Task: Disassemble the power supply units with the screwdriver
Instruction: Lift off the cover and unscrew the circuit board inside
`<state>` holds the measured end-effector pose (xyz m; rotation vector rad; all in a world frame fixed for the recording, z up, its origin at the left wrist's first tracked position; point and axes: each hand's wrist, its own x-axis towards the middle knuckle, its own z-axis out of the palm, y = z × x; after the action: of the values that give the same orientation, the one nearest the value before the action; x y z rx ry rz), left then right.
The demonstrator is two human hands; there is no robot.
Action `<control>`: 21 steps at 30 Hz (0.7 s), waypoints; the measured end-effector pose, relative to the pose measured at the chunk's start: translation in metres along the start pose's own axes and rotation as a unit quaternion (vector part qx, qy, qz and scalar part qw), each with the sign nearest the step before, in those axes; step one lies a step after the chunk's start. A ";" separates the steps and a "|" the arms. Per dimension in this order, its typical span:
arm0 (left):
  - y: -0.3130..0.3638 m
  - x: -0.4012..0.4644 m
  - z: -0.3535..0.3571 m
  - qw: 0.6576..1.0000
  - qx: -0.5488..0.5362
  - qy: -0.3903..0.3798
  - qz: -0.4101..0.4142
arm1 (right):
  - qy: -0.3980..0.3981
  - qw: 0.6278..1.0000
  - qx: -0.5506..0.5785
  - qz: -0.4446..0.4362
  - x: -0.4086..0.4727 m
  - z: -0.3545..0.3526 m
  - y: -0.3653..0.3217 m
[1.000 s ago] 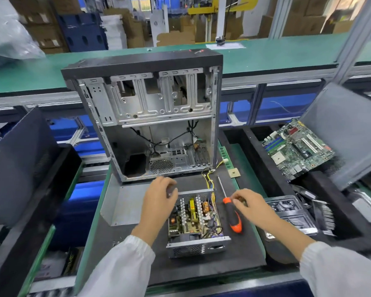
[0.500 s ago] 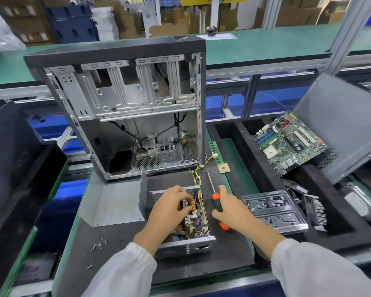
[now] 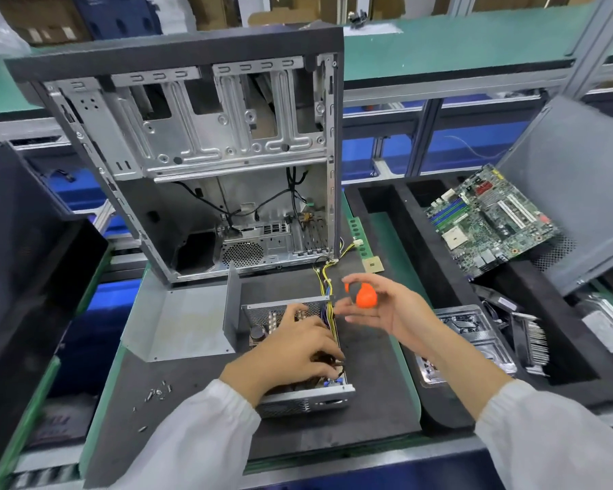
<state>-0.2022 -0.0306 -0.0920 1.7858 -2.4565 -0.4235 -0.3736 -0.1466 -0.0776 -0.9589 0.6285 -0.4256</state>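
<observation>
The opened power supply unit lies on the black mat in front of me, its circuit board exposed. My left hand rests on the board with fingers curled down into the components. Yellow wires run from the unit toward the computer case. My right hand is lifted above the mat just right of the unit and grips the orange-handled screwdriver, whose handle end faces me. The shaft is hidden behind the handle and fingers.
An empty computer case stands upright behind the unit. The grey metal cover lies to the left, loose screws near it. A motherboard, heatsink and plastic tray sit in black foam bins at right.
My right hand picked the screwdriver up off the mat and raised it, handle end toward me. My left hand slid further down onto the circuit board.
</observation>
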 end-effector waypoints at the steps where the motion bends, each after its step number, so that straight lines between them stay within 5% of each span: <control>1: 0.001 0.001 0.000 1.000 -0.006 -0.012 0.004 | -0.020 1.000 -0.015 -0.014 -0.001 -0.003 0.000; 7: -0.004 0.000 0.001 0.997 -0.079 -0.017 -0.009 | -0.034 0.947 -0.304 -0.104 0.003 -0.012 0.019; 11: -0.003 -0.003 0.005 0.992 -0.121 0.018 -0.017 | -0.056 0.778 -0.613 -0.122 -0.002 -0.021 0.042; 13: -0.002 -0.004 0.005 0.991 -0.131 0.032 -0.023 | -0.075 0.726 -0.676 -0.097 -0.006 -0.023 0.053; 17: -0.003 -0.004 0.008 0.991 -0.123 0.039 -0.023 | -0.065 0.679 -0.722 -0.115 -0.008 -0.022 0.062; 21: -0.003 -0.003 0.010 0.993 -0.111 0.025 -0.015 | -0.048 0.686 -0.712 -0.138 -0.009 -0.024 0.064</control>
<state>-0.2002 -0.0269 -0.1022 1.7232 -2.2517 -0.6200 -0.3919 -0.1227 -0.1399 -2.5961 0.6697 -0.0507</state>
